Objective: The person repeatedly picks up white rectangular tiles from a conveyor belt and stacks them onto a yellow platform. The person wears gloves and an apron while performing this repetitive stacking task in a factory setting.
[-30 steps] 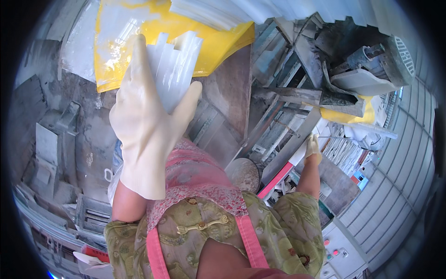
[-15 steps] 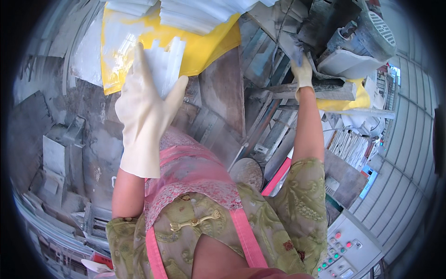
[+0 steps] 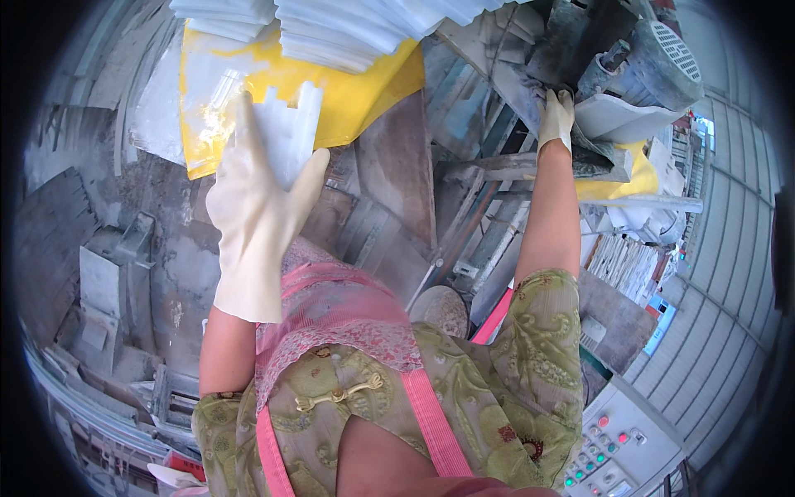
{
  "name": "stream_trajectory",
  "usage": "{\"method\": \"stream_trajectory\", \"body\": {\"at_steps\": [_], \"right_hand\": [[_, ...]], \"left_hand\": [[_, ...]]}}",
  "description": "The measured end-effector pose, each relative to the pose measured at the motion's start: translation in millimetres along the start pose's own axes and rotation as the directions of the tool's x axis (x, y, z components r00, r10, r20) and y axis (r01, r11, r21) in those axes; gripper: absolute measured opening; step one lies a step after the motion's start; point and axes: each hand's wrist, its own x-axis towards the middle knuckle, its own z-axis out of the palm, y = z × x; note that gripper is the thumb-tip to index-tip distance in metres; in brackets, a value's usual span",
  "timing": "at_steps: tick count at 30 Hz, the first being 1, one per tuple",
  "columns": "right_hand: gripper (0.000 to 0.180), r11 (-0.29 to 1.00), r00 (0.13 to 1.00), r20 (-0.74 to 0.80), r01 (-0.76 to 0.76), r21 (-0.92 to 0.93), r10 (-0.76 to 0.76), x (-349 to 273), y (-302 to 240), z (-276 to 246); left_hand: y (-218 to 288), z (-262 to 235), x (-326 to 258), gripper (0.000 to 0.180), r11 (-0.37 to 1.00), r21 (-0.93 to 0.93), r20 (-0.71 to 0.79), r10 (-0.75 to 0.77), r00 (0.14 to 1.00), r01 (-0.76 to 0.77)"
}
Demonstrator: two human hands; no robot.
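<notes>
My left hand (image 3: 258, 207), in a cream rubber glove, grips several short white strips (image 3: 290, 128), with thumb and fingers at either side. Their uneven ends point away from me, above a wet yellow sheet (image 3: 364, 108). Far to the right, my right hand (image 3: 556, 120) wears a matching glove. Its fingers are bent at the edge of a dark, dusty machine part, near a dark flap (image 3: 592, 147); whatever they grip is hidden. Stacks of long white strips (image 3: 348, 29) lie on the far part of the yellow sheet.
A grey motor with a slotted cover (image 3: 667, 62) stands beyond my right hand. Below that hand runs a dusty beam (image 3: 513, 166). A control box with coloured buttons (image 3: 617, 451) is at the lower right. Metal blocks (image 3: 103, 277) stand at the left.
My right hand has shifted slightly right and toward the motor, its fingers now more bent. My left hand stays nearly still with the white strips, a little lower in view.
</notes>
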Motion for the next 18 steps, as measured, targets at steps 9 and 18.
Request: {"method": "stream_trajectory", "body": {"at_steps": [9, 18], "right_hand": [[0.033, 0.995, 0.997, -0.075, -0.028, 0.092, 0.035, 7, 5, 9], [0.059, 0.996, 0.997, -0.073, -0.017, 0.089, 0.024, 9, 12, 7]], "left_hand": [[-1, -1, 0, 0.109, 1.000, -0.008, -0.002, 0.028, 1.000, -0.028], [-2, 1, -1, 0.109, 0.999, -0.001, -0.022, 0.053, 0.998, -0.053]]}}
